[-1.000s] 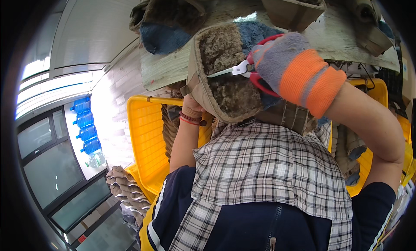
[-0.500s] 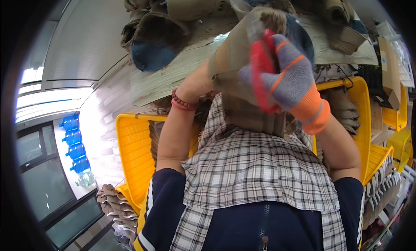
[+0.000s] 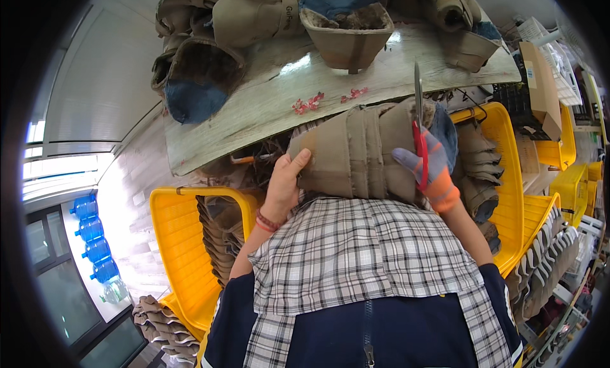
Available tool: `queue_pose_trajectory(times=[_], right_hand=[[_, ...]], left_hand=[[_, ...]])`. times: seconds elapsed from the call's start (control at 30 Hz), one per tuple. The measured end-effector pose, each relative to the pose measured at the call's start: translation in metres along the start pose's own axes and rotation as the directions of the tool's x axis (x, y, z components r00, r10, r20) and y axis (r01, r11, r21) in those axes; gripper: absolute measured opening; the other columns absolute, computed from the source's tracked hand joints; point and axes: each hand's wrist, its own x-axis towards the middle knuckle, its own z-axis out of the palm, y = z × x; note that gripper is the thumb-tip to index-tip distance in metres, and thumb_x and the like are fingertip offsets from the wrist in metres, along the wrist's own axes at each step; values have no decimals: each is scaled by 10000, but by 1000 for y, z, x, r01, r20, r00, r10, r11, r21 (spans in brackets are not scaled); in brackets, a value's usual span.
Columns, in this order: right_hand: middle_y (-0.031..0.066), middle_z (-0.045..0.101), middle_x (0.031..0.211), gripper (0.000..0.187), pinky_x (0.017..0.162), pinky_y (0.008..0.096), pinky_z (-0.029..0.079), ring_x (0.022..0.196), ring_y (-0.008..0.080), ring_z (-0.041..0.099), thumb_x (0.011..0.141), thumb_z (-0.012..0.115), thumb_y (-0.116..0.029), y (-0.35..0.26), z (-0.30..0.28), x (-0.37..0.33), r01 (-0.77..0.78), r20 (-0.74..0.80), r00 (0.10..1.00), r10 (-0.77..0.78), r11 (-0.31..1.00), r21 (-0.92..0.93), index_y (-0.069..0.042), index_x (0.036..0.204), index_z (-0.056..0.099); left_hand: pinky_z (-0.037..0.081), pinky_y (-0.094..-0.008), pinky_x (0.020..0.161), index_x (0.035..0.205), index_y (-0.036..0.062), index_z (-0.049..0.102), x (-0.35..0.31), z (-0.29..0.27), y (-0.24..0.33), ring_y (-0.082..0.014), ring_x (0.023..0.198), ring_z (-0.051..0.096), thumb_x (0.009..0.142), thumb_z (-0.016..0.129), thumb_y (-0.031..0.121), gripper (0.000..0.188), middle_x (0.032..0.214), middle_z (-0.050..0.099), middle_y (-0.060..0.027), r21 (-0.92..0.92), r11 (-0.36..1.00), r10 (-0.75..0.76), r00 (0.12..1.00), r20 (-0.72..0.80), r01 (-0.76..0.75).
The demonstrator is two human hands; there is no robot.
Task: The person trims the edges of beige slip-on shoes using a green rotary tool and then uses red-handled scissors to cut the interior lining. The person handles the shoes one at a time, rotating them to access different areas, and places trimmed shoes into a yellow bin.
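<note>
A tapered brown fabric tube [image 3: 346, 149], stitched with raised bands and showing a blue patch at its right end, lies sideways over my lap. My bare left hand [image 3: 284, 185] grips its left end, thumb on top and the other fingers mostly hidden. In a grey and orange glove, my right hand [image 3: 434, 168] is closed round red-handled scissors [image 3: 420, 150] beside the tube's right end. The blades point up toward the table and look closed together. A grey thumb lies against the brown fabric.
Ahead stands a pale table [image 3: 267, 104] holding several similar brown tubes; one fur-lined tube [image 3: 347, 34] faces me. Yellow baskets [image 3: 181, 241] with stacked brown pieces flank me. Blue water bottles [image 3: 90, 227] line the left side, and a cardboard box [image 3: 539, 82] sits at the right.
The brown tube has come down from upright to lying sideways. My right hand has lowered with the scissors, and my left hand now shows on the tube's left end. The view has shifted.
</note>
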Motion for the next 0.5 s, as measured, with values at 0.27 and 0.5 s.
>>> queue_pose_trajectory(times=[0.27,0.5], right_hand=[[77,600,996,371,811,295,466,918,147,560,793,638,-47,34,37,12,71,168,982,-87,993,98,19,1142,531],[37,588,781,274,565,187,407,682,61,516,904,575,-189,96,37,-13,-15,6,1000,15,818,575,2,1095,529]], left_hand=[[448,-314,903,1213,11,525,-4,-11,-9,-170,1024,575,882,621,248,418,1152,602,-57,-261,965,-30,999,-22,23],[476,-250,604,997,26,607,14,-28,39,-104,645,576,920,573,265,254,900,609,-40,439,896,205,941,-270,-70]])
